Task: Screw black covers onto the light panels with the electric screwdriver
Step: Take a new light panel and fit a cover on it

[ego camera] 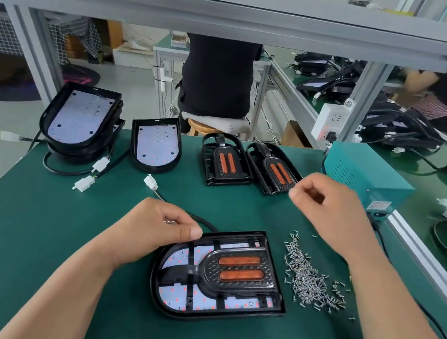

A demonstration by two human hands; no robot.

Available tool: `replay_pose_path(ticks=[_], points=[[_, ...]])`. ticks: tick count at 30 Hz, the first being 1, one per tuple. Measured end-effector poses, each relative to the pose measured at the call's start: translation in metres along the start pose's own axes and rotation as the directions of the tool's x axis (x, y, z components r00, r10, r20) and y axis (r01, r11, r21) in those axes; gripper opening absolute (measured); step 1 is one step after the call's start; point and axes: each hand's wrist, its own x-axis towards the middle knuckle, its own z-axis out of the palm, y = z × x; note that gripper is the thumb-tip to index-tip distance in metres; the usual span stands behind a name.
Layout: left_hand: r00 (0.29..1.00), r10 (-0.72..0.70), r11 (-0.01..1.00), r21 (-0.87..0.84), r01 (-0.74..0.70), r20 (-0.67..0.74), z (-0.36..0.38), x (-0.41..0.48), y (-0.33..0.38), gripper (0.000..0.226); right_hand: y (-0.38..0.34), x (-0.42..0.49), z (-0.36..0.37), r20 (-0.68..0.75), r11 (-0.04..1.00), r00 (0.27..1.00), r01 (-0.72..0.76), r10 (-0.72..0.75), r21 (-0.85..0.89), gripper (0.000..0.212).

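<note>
left hand (155, 230) with screws (168, 221) on light panel's (196, 297) far corner; right hand (329, 212) beyond

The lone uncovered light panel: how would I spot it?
Follow the far edge of the green table. Between the tilted stack of panels and two black covers lies the lone uncovered light panel. Only it lies single, white face bare.

Left hand (161, 224): bare. Thumbnail (195, 233) short, plain, trimmed square. Knuckle creases show along the folded fingers.

Right hand (326, 212): bare, seen from the back, fingertips slightly blurred.

Left forearm (77, 272) and right forearm (388, 306): both bare from the wrist down to the picture's lower edge. Whatever sleeve I'm wearing sits out of view, so I can't note its colour.
</note>
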Motion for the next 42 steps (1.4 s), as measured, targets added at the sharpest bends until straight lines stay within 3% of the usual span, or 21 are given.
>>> replay_pose_path(ticks=[3,6,11,14,18,22,26,28,30,31,35,36,37,39,40,42], points=[[1.0,0.01,1.0,0.003,-0.01,0.004,0.0,-0.001,-0.001,0.015,0.02,0.005,-0.017,-0.068,0.914,0.985,-0.172,0.158,-0.368,0.017],[1.0,0.016,0.999,-0.03,-0.015,0.004,0.0,-0.001,-0.002,0.033,0.034,0.003,-0.033,0.0,0.802,0.935,-0.304,0.355,-0.515,0.044],[0.999,-0.019,0.999,-0.031,0.018,-0.027,-0.003,0.003,-0.01,0.056,0.039,-0.002,-0.04,0.12,0.729,0.9,-0.255,0.419,-0.635,0.061],[0.999,-0.043,0.981,-0.187,0.04,-0.014,-0.002,0.005,-0.011,0.052,0.041,-0.002,-0.042,0.161,0.699,0.88,-0.232,0.447,-0.676,0.065],[0.995,-0.101,0.865,-0.493,0.09,0.005,0.002,0.009,-0.006,0.038,0.047,0.0,-0.037,0.159,0.715,0.88,-0.246,0.448,-0.654,0.049],[0.986,-0.167,0.762,-0.636,0.125,-0.006,0.004,0.012,-0.002,0.029,0.053,0.001,-0.039,0.155,0.761,0.879,-0.288,0.451,-0.581,0.033],[0.985,-0.17,0.676,-0.731,0.093,-0.032,0.005,0.014,-0.004,0.022,0.055,0.004,-0.05,0.071,0.879,0.918,-0.35,0.391,-0.325,0.028],[0.987,-0.161,0.662,-0.743,0.096,-0.016,0.005,0.014,-0.004,0.016,0.046,0.004,-0.053,-0.024,0.92,0.923,-0.38,0.384,0.096,0.021],[0.987,-0.159,0.651,-0.751,0.11,0.007,0.007,0.015,-0.004,0.016,0.03,0.004,-0.053,-0.067,0.75,0.887,-0.344,0.457,0.565,0.014],[0.987,-0.159,0.644,-0.757,0.116,0.016,0.008,0.015,-0.003,0.018,0.024,0.004,-0.051,-0.082,0.674,0.877,-0.3,0.473,0.674,0.015],[0.988,-0.151,0.618,-0.778,0.116,0.028,0.014,0.016,0.001,0.031,0.008,0.006,-0.043,-0.09,0.505,0.878,-0.184,0.471,0.843,0.02],[0.988,-0.152,0.615,-0.779,0.118,0.029,0.016,0.017,0.001,0.035,0.007,0.006,-0.041,-0.096,0.51,0.875,-0.184,0.474,0.841,0.014],[0.987,-0.156,0.614,-0.78,0.121,0.029,0.016,0.018,0.0,0.039,0.007,0.006,-0.04,-0.126,0.581,0.874,-0.198,0.47,0.79,0.01],[0.985,-0.168,0.626,-0.768,0.133,0.034,0.017,0.019,-0.002,0.04,0.01,0.005,-0.04,-0.226,0.849,0.895,-0.246,0.385,0.468,0.019],[0.985,-0.17,0.636,-0.758,0.141,0.041,0.018,0.019,-0.003,0.037,0.012,0.005,-0.041,-0.26,0.93,0.913,-0.243,0.315,0.274,0.021],[0.984,-0.168,0.65,-0.743,0.161,0.066,0.02,0.02,-0.004,0.033,0.01,0.003,-0.048,-0.242,0.972,0.942,-0.217,0.234,0.094,0.022]])
